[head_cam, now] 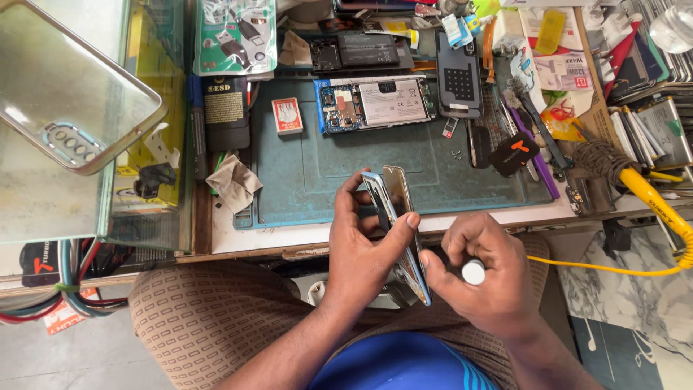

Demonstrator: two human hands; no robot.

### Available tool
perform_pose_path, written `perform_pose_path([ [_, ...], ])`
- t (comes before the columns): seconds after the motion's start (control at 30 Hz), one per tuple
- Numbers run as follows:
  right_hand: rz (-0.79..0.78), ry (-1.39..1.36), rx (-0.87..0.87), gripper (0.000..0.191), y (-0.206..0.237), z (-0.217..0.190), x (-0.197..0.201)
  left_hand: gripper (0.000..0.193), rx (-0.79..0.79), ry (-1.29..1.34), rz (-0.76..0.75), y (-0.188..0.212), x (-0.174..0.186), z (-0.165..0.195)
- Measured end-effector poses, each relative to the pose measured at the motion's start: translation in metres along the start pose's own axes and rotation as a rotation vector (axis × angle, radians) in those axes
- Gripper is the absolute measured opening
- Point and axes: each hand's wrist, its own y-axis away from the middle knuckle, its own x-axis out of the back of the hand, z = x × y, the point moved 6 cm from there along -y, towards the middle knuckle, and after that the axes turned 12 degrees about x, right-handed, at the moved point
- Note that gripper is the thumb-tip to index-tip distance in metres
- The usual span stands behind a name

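Blue-edged phone (397, 231) was held on edge, off the near rim of the green mat (303, 180). Left hand (361, 253) fingers clamped its sides; right hand (480, 278) pinched its lower edge, curled round a small white-capped tool (473, 271). Risk: a slip could drop or crack it.

Blue phone (395, 217) between 2 hands

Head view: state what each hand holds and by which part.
The left hand holds a thin blue-edged phone upright, thumb and fingers gripping its long side edges. The right hand pinches its lower edge and also holds a small white-capped object.
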Motion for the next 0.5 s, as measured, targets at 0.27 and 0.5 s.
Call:
perform_pose_path([
  [0.27, 0.027, -0.016, -0.026, 0.035, -0.012, 0.007, 0.0, 0.091, 0.018, -0.079, 0.028, 0.0, -0.001, 0.002],
  [0.5, -0.081, -0.037, -0.076, 0.031, 0.011, 0.011, 0.007, 0.093, 0.005, -0.039, 0.004, 0.002, -0.001, 0.0],
])
